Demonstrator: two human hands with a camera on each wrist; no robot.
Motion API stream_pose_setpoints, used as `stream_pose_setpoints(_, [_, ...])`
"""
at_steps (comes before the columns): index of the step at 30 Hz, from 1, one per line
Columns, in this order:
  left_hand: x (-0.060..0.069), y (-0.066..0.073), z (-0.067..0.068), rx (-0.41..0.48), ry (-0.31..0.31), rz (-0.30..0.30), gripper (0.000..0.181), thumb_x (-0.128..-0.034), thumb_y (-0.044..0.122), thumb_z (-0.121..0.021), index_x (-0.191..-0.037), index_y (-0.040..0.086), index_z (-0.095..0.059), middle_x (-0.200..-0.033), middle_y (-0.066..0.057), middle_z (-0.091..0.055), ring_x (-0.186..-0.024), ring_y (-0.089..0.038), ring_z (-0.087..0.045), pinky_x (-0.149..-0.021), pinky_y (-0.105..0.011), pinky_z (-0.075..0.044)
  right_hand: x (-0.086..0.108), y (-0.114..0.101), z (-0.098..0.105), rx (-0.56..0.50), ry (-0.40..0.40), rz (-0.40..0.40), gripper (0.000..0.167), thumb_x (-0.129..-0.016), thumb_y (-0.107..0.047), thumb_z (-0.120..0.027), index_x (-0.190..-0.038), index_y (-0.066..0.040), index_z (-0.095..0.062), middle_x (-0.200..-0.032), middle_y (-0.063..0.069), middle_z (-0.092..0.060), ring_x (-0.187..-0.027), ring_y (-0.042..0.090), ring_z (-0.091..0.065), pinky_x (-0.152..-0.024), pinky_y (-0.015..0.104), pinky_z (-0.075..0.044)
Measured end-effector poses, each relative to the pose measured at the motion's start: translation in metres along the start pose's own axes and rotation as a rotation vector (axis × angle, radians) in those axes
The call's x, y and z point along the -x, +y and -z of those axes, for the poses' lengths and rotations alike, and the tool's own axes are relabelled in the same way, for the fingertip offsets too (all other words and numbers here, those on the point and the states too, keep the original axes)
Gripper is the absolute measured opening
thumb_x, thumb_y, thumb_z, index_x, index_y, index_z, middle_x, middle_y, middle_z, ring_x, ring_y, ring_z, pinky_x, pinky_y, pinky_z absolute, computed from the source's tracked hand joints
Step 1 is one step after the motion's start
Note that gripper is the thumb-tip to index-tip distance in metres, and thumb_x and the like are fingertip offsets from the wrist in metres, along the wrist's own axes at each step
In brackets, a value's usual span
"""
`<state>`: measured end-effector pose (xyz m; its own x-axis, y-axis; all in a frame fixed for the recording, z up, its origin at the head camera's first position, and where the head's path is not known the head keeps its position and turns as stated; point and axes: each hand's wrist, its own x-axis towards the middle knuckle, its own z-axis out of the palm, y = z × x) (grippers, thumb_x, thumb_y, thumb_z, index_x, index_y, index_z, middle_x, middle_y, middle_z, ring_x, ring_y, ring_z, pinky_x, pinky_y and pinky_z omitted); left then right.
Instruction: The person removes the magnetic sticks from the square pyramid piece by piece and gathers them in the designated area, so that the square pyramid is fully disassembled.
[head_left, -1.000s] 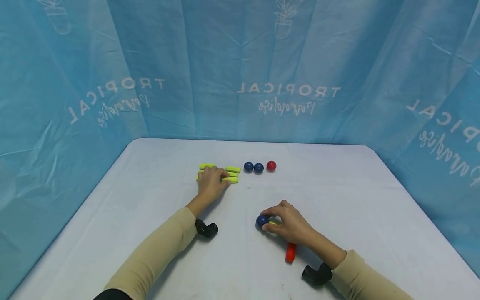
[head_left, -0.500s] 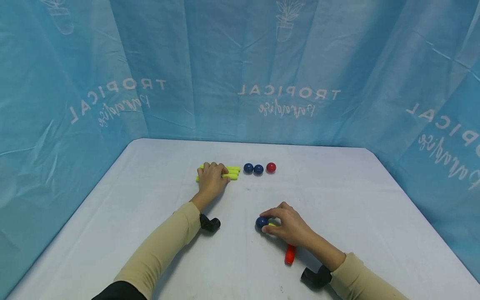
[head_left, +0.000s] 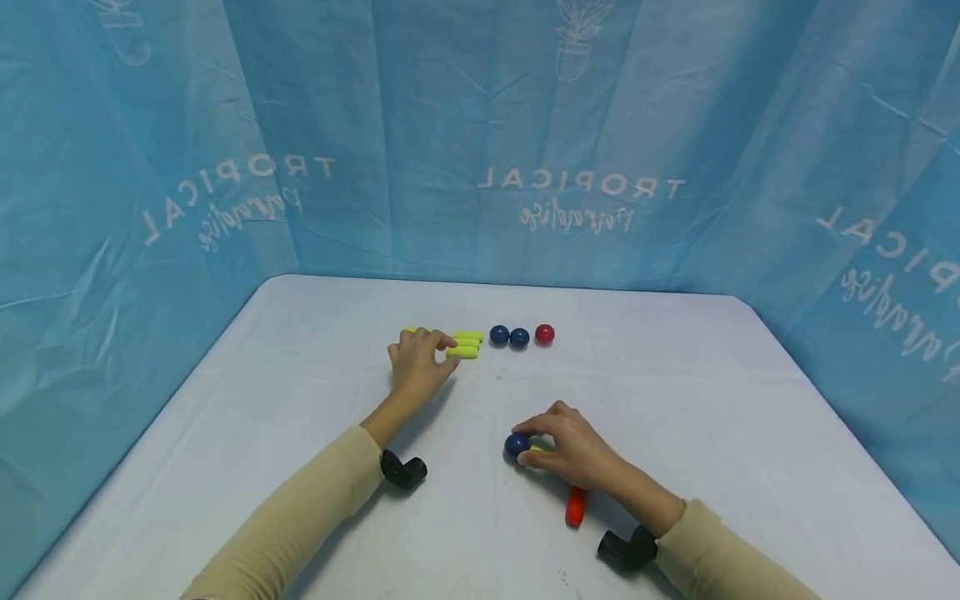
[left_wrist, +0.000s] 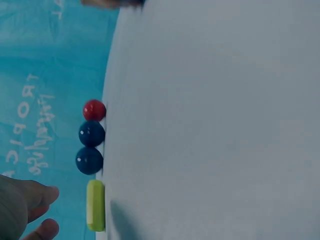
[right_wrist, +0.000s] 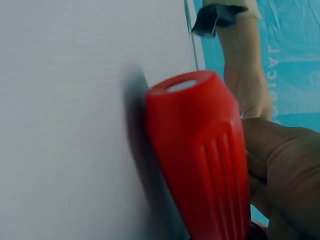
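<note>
My left hand (head_left: pixel 422 362) hovers at several yellow-green sticks (head_left: pixel 462 352) lying side by side on the table. Its thumb and fingers stand apart, and in the left wrist view the fingertips (left_wrist: pixel 47 195) have nothing between them. Part of the sticks is hidden behind this hand. Between thumb and fingers my right hand (head_left: pixel 577 450) pinches a dark blue ball (head_left: pixel 517 446) low over the tabletop. A bit of yellow-green (head_left: pixel 537 448) shows behind the ball, mostly covered by the hand. From beneath the palm sticks out a red fluted handle (head_left: pixel 576 507), large in the right wrist view.
Two blue balls (head_left: pixel 509 337) and a red ball (head_left: pixel 544 334) sit in a row right of the sticks. The white tabletop (head_left: pixel 675 400) ends at a blue printed curtain (head_left: pixel 420 150). Black camera mounts (head_left: pixel 405 472) hang at both wrists.
My left hand has drawn back slightly from the sticks, its thumb and fingers coming apart. The sticks on its right have come closer together. The right hand keeps its hold on the blue ball.
</note>
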<state>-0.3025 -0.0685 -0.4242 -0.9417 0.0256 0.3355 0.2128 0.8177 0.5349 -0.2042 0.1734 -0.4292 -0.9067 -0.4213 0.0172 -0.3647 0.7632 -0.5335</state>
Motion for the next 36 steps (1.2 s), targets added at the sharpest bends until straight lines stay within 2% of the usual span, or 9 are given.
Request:
stream_pose_setpoints(6, [0.032, 0.003, 0.019, 0.127, -0.047, 0.001, 0.018, -0.0818, 0.021, -0.071, -0.099, 0.017, -0.070, -0.099, -0.004, -0.062, -0.103, -0.024, -0.046, -0.083, -0.043, -0.027, -0.011, -0.010, -0.006, 0.033, -0.041, 0.057, 0.038, -0.079, -0.037, -0.074, -0.115, -0.027, -0.068, -0.101, -0.011, -0.063, -0.092, 0.008, -0.044, -0.073, 0.025, -0.039])
stream_pose_setpoints(13, [0.068, 0.009, 0.031, 0.246, -0.107, -0.012, 0.017, -0.0807, 0.019, -0.071, -0.097, 0.015, -0.070, -0.095, -0.003, -0.063, -0.097, -0.022, -0.047, -0.080, -0.041, -0.026, -0.017, -0.016, -0.008, 0.088, -0.066, 0.121, 0.042, -0.079, -0.038, -0.074, -0.118, -0.027, -0.067, -0.109, -0.011, -0.069, -0.097, 0.008, -0.045, -0.076, 0.027, -0.039])
stream_pose_setpoints(20, [0.094, 0.017, 0.032, 0.314, -0.184, -0.019, 0.017, -0.0808, 0.016, -0.071, -0.098, 0.015, -0.069, -0.094, -0.005, -0.064, -0.095, -0.023, -0.047, -0.081, -0.038, -0.026, -0.004, -0.015, -0.003, 0.105, 0.017, 0.092, 0.047, -0.075, -0.037, -0.078, -0.118, -0.021, -0.067, -0.106, -0.008, -0.070, -0.095, 0.008, -0.044, -0.078, 0.030, -0.039])
stream_pose_setpoints(23, [0.101, 0.021, 0.030, 0.320, -0.213, -0.041, 0.019, -0.0800, 0.015, -0.072, -0.099, 0.015, -0.069, -0.095, -0.005, -0.065, -0.094, -0.022, -0.047, -0.081, -0.038, -0.026, 0.003, -0.010, -0.002, 0.111, 0.051, 0.061, 0.043, -0.074, -0.034, -0.079, -0.114, -0.020, -0.068, -0.102, -0.009, -0.070, -0.091, 0.007, -0.044, -0.076, 0.028, -0.038])
stream_pose_setpoints(27, [0.105, 0.024, 0.025, 0.309, -0.257, -0.076, 0.026, -0.0782, 0.016, -0.073, -0.104, 0.014, -0.069, -0.098, -0.003, -0.065, -0.097, -0.020, -0.047, -0.085, -0.039, -0.028, 0.010, -0.003, 0.000, 0.097, 0.057, 0.025, 0.039, -0.074, -0.032, -0.079, -0.111, -0.021, -0.070, -0.098, -0.011, -0.070, -0.089, 0.007, -0.043, -0.073, 0.025, -0.037])
stream_pose_setpoints(36, [0.105, 0.027, 0.012, 0.260, -0.336, -0.184, 0.040, -0.0751, 0.022, -0.078, -0.113, 0.016, -0.067, -0.103, 0.000, -0.066, -0.099, -0.017, -0.046, -0.086, -0.040, -0.029, 0.014, 0.007, 0.002, 0.041, 0.049, 0.062, 0.025, -0.078, -0.028, -0.076, -0.103, -0.025, -0.073, -0.087, -0.014, -0.062, -0.085, 0.007, -0.043, -0.070, 0.023, -0.037])
